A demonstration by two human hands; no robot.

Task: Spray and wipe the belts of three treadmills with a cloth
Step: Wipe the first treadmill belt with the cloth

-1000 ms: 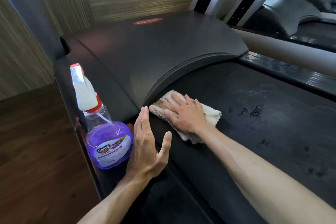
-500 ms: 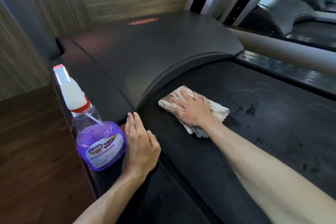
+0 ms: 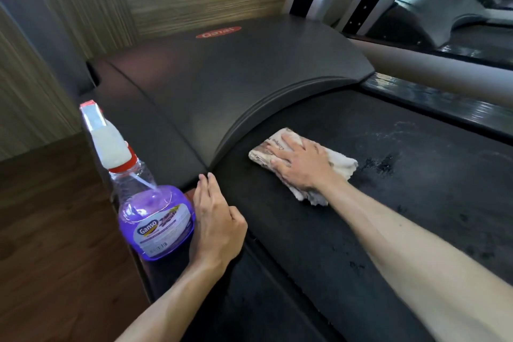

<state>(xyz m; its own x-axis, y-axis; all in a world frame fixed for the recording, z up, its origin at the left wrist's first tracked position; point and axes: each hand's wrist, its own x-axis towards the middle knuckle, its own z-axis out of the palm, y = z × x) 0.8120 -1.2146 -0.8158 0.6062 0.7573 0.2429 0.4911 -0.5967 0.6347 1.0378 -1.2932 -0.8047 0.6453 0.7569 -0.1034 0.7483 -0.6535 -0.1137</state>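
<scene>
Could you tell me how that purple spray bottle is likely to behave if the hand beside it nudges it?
The spray bottle looks tall with a narrow neck, so it may tip. Liquid fills only its lower half, probably steadying it. It stands near the treadmill's side edge, so a nudge from the left hand might topple it.

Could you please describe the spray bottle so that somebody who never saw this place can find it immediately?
Start at the dark treadmill with the red oval logo on its curved cover. On its left side rail, beside the left hand, stands the spray bottle. It is clear plastic, holding purple liquid, with a white trigger head and a red collar, the only brightly coloured thing there.
</scene>
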